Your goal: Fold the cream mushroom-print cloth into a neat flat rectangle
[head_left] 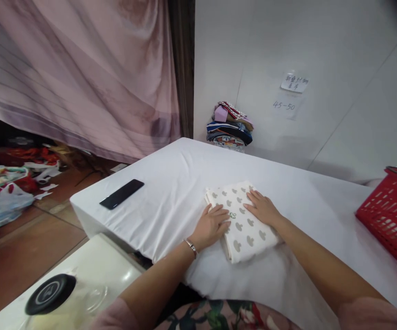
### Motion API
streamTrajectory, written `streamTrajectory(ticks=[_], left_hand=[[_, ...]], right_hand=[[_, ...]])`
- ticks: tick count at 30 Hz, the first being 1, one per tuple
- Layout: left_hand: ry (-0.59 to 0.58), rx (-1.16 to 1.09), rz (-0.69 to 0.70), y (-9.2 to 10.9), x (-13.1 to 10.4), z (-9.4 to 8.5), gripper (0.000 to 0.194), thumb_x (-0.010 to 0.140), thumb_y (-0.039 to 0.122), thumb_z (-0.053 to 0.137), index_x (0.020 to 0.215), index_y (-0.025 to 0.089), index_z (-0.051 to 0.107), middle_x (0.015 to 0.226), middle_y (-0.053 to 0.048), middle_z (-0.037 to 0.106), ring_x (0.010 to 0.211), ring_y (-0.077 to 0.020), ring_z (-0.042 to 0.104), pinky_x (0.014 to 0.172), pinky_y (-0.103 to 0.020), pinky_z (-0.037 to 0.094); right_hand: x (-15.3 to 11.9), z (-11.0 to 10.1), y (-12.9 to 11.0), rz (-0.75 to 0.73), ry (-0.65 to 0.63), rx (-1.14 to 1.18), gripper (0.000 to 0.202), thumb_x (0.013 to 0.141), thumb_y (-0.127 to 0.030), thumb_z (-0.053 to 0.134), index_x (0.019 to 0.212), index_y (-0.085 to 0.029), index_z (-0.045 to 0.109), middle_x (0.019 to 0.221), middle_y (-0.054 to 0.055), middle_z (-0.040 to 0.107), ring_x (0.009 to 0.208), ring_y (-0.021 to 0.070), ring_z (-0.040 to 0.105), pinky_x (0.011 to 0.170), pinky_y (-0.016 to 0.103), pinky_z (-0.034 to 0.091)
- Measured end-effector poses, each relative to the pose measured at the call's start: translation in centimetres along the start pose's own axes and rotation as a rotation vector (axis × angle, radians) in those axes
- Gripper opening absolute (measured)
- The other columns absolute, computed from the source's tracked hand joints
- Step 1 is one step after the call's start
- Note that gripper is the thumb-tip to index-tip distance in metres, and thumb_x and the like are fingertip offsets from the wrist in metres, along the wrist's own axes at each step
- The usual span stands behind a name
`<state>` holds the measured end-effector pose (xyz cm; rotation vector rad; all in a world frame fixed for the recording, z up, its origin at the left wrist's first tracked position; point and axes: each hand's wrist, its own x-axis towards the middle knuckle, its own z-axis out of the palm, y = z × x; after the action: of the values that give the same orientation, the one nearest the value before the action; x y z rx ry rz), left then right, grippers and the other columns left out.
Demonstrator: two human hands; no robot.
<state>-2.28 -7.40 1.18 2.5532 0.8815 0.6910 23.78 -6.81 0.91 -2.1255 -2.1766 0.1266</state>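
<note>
The left hand (212, 225) is unclenched, fingers extended and laid on the left side of a folded cloth (249, 245); no grasp is evident. The right hand (263, 208) is likewise unclenched, its fingers spread over the cloth's right side. A bracelet (191, 249) is worn on the left wrist.

The cloth is white with grey mushroom-like motifs and one small green mark between the hands. It lies flat, in several layers, on a table (171, 201) covered in white fabric, near the edge closest to the person. The cover shows creases left of the cloth.

A dark phone (122, 194) lies on the table well to the left. A red perforated basket (383, 215) stands at the far right. Beyond the table's far edge, a stack of folded textiles (231, 128) rises beside a pale wall (339, 68), which bears two handwritten notes (294, 82), the lower reading "45-50".

At lower left, a black round object (50, 294) rests on a cream surface (112, 256). A pink curtain (116, 82) hangs behind, upper left.
</note>
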Motion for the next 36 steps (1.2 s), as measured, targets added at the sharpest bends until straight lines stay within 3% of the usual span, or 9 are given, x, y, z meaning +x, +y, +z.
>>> streamTrajectory(ticks=[4,8,11,15,21,25,28,32,36], left_hand=[[0.012,-0.013,-0.021,-0.2,-0.1,0.2,0.027,0.092,0.032,0.040,0.107,0.027,0.061,0.124,0.001,0.059,0.129,-0.0200,0.038,0.111,-0.049,0.021],[0.047,-0.050,0.000,-0.1,-0.1,0.3,0.028,0.093,0.031,0.038,0.108,0.026,0.061,0.121,0.001,0.061,0.127,-0.0181,0.041,0.109,-0.044,0.030],[0.079,-0.075,0.064,0.1,-0.2,0.3,0.029,0.094,0.029,0.035,0.106,0.024,0.061,0.117,-0.001,0.063,0.122,-0.0153,0.047,0.110,-0.038,0.033],[0.118,-0.071,0.057,0.2,-0.4,0.3,0.028,0.092,0.030,0.039,0.106,0.021,0.061,0.120,-0.004,0.061,0.124,-0.0174,0.046,0.107,-0.039,0.038],[0.116,-0.051,0.035,0.2,-0.4,0.2,0.027,0.092,0.029,0.038,0.102,0.023,0.063,0.115,-0.003,0.063,0.122,-0.0178,0.046,0.106,-0.040,0.036],[0.023,0.036,0.051,1.0,0.8,0.6,0.030,0.091,0.039,0.042,0.113,0.027,0.058,0.123,-0.003,0.058,0.126,-0.0213,0.041,0.108,-0.047,0.028],[-0.032,0.082,0.116,1.7,2.4,1.4,0.038,0.089,0.043,0.046,0.122,0.027,0.051,0.128,-0.005,0.055,0.128,-0.0230,0.039,0.109,-0.052,0.021],[-0.023,0.112,0.162,1.7,3.9,2.2,0.037,0.088,0.041,0.047,0.122,0.026,0.051,0.123,-0.005,0.058,0.124,-0.0223,0.043,0.111,-0.053,0.013],[0.043,0.145,0.138,-0.2,4.4,1.9,0.033,0.092,0.037,0.040,0.120,0.023,0.053,0.125,-0.005,0.057,0.125,-0.0210,0.042,0.112,-0.051,0.012]], right_hand=[[0.5,0.3,1.4,0.057,-0.019,0.079,0.062,0.088,-0.059,0.030,0.139,-0.023,0.035,0.152,0.004,0.021,0.139,0.0240,0.016,0.110,0.043,0.023],[0.0,-0.3,2.3,0.170,-0.024,0.207,0.061,0.088,-0.053,0.033,0.140,-0.021,0.035,0.151,0.005,0.021,0.136,0.0241,0.026,0.108,0.039,0.028],[-0.8,-0.9,2.4,0.222,0.017,0.266,0.061,0.087,-0.048,0.039,0.140,-0.019,0.035,0.145,0.009,0.036,0.130,0.0258,0.038,0.104,0.040,0.034],[-2.2,-1.8,2.5,0.382,0.018,0.335,0.070,0.080,-0.055,0.048,0.139,-0.018,0.037,0.135,0.012,0.049,0.120,0.0300,0.050,0.095,0.041,0.042],[-2.4,-1.9,3.7,0.381,-0.167,0.685,0.065,0.075,-0.057,0.056,0.129,-0.020,0.047,0.114,0.009,0.065,0.094,0.0243,0.064,0.077,0.033,0.051],[0.2,-2.8,5.8,0.417,0.030,0.451,0.078,0.069,-0.054,0.063,0.135,-0.018,0.041,0.125,0.012,0.057,0.107,0.0274,0.057,0.088,0.035,0.045],[2.6,-3.9,6.4,0.439,0.120,0.230,0.075,0.074,-0.047,0.061,0.139,-0.018,0.036,0.126,0.013,0.055,0.112,0.0305,0.053,0.092,0.041,0.042],[2.7,-4.2,3.5,0.265,0.202,0.150,0.062,0.083,-0.037,0.049,0.138,-0.013,0.036,0.138,0.016,0.043,0.127,0.0289,0.040,0.103,0.042,0.033],[-2.0,-1.7,-1.6,-0.069,0.222,0.213,0.054,0.088,-0.044,0.039,0.137,-0.021,0.038,0.144,0.008,0.038,0.132,0.0222,0.033,0.107,0.038,0.029]])
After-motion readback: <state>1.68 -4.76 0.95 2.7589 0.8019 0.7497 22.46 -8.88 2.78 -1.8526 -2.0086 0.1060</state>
